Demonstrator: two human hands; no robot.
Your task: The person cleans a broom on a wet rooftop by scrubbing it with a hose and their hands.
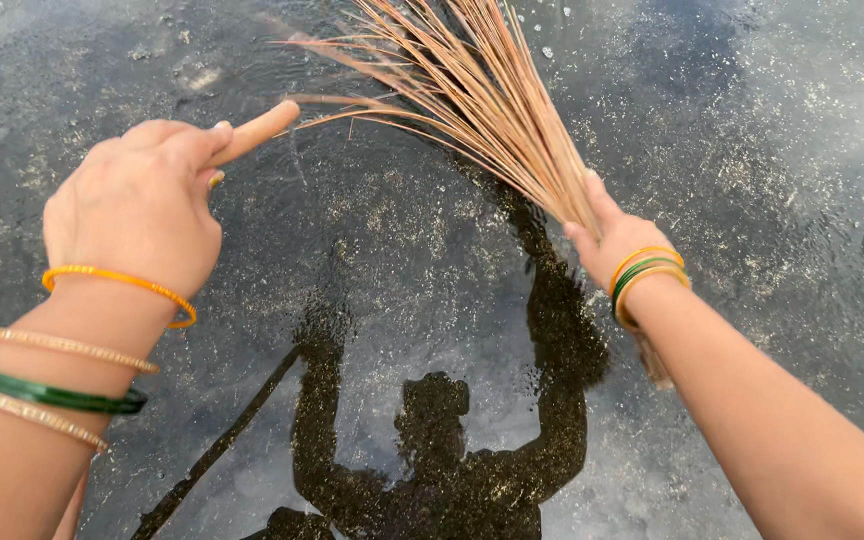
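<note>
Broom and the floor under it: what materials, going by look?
Broom, gripped in the right hand: thin stiff tan-orange strands, matte, fanning apart, likely dried plant ribs or grass. Floor: dark speckled stone or concrete, hard to say which; it is wet and glossy, mirroring the person's silhouette.

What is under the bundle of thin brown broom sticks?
Under the bundle of thin brown broom sticks lies dark wet ground speckled with pale grit, with rippled water near the tips. The right hand grips the bundle; the ground directly beneath the sticks is covered.
</note>
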